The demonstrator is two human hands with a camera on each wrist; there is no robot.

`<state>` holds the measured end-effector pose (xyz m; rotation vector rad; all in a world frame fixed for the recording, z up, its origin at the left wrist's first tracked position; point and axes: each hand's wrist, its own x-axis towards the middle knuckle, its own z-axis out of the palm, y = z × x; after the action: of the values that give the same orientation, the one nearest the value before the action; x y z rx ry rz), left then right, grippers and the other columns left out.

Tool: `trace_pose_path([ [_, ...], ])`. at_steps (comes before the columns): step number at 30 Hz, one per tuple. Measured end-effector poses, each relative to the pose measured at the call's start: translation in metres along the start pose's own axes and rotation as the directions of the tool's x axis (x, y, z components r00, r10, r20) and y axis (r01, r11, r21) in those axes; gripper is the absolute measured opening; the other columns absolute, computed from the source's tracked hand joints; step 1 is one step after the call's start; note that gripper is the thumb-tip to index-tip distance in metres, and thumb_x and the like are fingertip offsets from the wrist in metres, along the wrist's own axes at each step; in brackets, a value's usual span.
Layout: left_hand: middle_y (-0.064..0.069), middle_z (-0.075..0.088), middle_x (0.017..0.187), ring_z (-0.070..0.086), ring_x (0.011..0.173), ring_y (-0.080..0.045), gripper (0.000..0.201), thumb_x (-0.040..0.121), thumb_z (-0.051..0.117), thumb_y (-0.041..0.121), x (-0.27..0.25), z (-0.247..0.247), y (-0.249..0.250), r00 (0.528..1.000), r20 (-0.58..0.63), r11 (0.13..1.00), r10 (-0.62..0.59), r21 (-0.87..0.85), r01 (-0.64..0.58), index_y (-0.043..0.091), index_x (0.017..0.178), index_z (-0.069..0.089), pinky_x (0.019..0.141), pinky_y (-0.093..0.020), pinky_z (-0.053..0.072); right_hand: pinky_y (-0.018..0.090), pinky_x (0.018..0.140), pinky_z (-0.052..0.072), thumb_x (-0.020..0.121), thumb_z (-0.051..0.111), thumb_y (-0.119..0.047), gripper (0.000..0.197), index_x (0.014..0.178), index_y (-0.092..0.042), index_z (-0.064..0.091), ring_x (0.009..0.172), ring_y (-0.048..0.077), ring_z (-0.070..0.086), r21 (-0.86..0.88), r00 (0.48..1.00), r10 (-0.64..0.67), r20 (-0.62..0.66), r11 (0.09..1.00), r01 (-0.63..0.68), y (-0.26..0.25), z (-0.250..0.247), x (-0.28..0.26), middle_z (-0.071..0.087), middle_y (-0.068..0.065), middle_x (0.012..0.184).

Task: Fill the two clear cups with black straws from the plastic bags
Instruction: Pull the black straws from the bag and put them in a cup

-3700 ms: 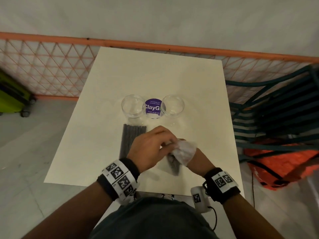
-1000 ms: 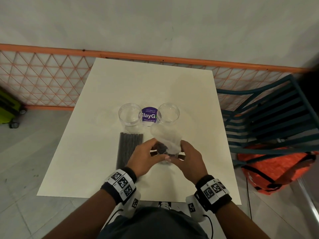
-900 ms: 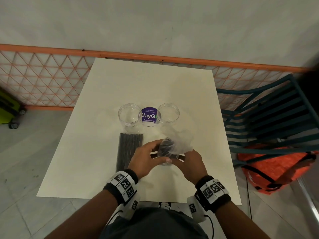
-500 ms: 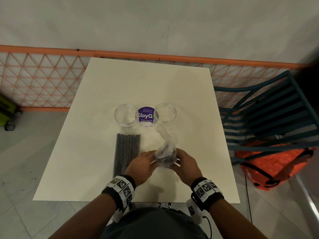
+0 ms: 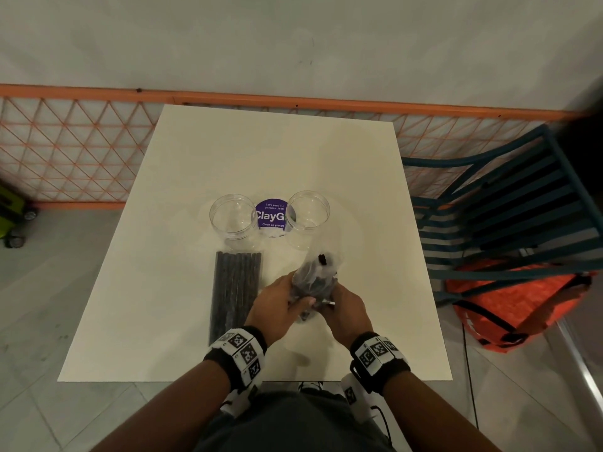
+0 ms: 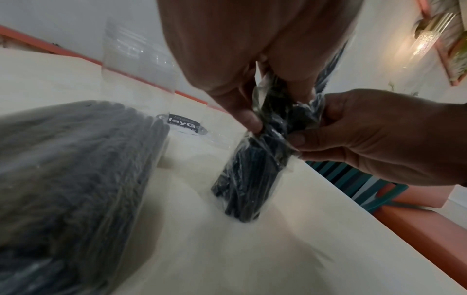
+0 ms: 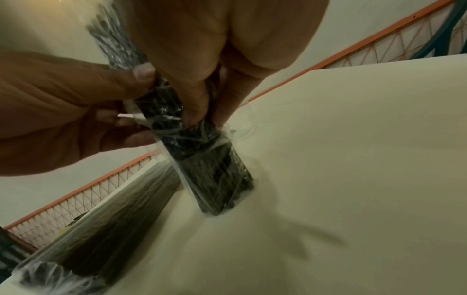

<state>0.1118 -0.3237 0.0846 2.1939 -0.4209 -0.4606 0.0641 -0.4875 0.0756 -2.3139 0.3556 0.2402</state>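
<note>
A clear plastic bag of black straws [image 5: 315, 278] stands upright on the white table [image 5: 182, 197], its bottom end on the surface [image 6: 242, 191] [image 7: 215, 179]. My left hand [image 5: 284, 301] grips its left side and my right hand [image 5: 339, 305] grips its right side, fingers pinching the plastic around the bundle. Straw tips show at the bag's open top. A second bag of straws [image 5: 235, 288] lies flat to the left. Two empty clear cups [image 5: 234, 220] [image 5: 308, 216] stand beyond, a purple sticker [image 5: 270, 216] between them.
An orange mesh fence [image 5: 65, 151] runs behind the table. A teal slatted chair [image 5: 509, 203] and an orange bag [image 5: 522, 301] sit to the right. A green wheeled case [image 5: 9, 216] is on the floor at far left.
The bag's loose top was pulled down, so the straw tips now show at the opening. Both hands shifted slightly nearer me and lower, still holding the upright bag.
</note>
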Motion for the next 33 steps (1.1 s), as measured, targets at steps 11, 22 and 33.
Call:
trace_pose_path([
  [11,0.016,0.061,0.118,0.055,0.103,-0.001,0.085,0.067,0.071,0.07,-0.004,-0.001,0.004,0.999,0.03,1.0,-0.027,0.015,0.026,0.027,0.137,0.048,0.086,-0.015,0.044,0.017,0.074,0.035,0.091,0.058,-0.01,0.031,0.122,-0.013,0.061,0.101,0.027,0.066,-0.102,1.0,-0.009,0.026,0.995,0.011,-0.004,-0.007,-0.004,0.07,0.006,0.117],
  [22,-0.009,0.067,0.117,0.066,0.102,-0.025,0.071,0.075,0.061,0.064,0.001,0.004,-0.012,0.997,0.064,0.998,-0.04,-0.053,0.043,0.015,0.127,0.06,0.088,-0.047,0.056,0.01,0.108,0.032,0.069,0.076,-0.039,0.105,0.153,-0.025,0.014,0.138,-0.005,0.033,0.402,0.972,-0.215,0.098,0.902,0.159,0.004,-0.026,-0.01,0.031,-0.019,0.153],
  [33,0.01,0.022,0.162,0.025,0.148,-0.004,0.132,0.064,0.088,0.042,0.0,0.0,-0.013,0.984,0.175,0.991,0.018,-0.132,0.005,0.028,0.158,-0.003,0.12,-0.035,0.031,0.003,0.07,0.043,0.067,0.087,-0.036,0.055,0.108,-0.038,0.05,0.085,-0.016,0.059,0.288,0.99,-0.104,-0.091,0.949,0.126,-0.014,-0.006,0.005,0.062,-0.026,0.092],
])
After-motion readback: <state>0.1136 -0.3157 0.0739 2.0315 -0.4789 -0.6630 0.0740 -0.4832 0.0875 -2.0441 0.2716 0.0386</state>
